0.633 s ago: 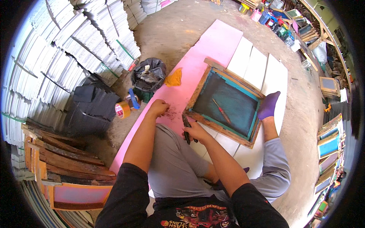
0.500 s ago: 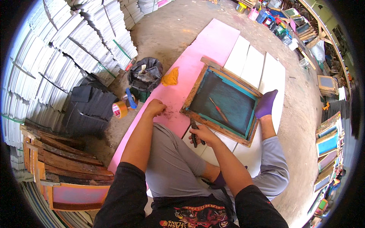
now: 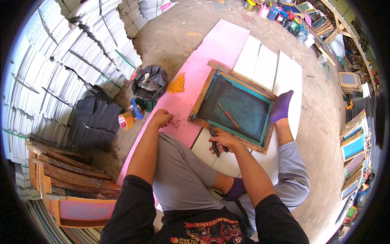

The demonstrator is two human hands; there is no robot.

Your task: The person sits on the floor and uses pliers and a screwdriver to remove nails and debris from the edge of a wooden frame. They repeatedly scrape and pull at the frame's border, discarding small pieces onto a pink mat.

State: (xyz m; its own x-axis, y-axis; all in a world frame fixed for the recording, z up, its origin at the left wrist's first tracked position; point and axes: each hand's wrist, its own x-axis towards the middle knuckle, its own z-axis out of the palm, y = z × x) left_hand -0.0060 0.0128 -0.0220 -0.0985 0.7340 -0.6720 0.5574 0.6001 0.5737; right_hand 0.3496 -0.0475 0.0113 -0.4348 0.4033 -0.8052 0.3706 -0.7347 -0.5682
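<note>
My right hand (image 3: pixel 226 142) grips a pair of pliers (image 3: pixel 215 149) with black handles, at the near edge of a wooden screen-printing frame (image 3: pixel 196 108). The frame holds a dark mesh bordered in teal, and a thin red-handled tool (image 3: pixel 231 119) lies across that mesh. My left hand (image 3: pixel 163 118) rests at the pink board (image 3: pixel 195 77), fingers curled together; whatever they may hold is too small to see. Small dark crumbs (image 3: pixel 176 122) are scattered beside its fingertips. My foot in a purple sock (image 3: pixel 282 106) is against the frame's right side.
Beyond my left hand lie an orange cloth (image 3: pixel 176 83) and a black-bagged bin (image 3: pixel 150 83). Tape rolls (image 3: pixel 126 120) stand on the floor left of the board. Stacked white sheets (image 3: pixel 61 61) rise at far left, above wooden frames (image 3: pixel 77 179). White panels (image 3: pixel 266 67) lie under the frame.
My right hand has shifted slightly right with the pliers, which have turned a little. My left hand stays by the crumbs, fingers still curled. The whole view has drifted slightly.
</note>
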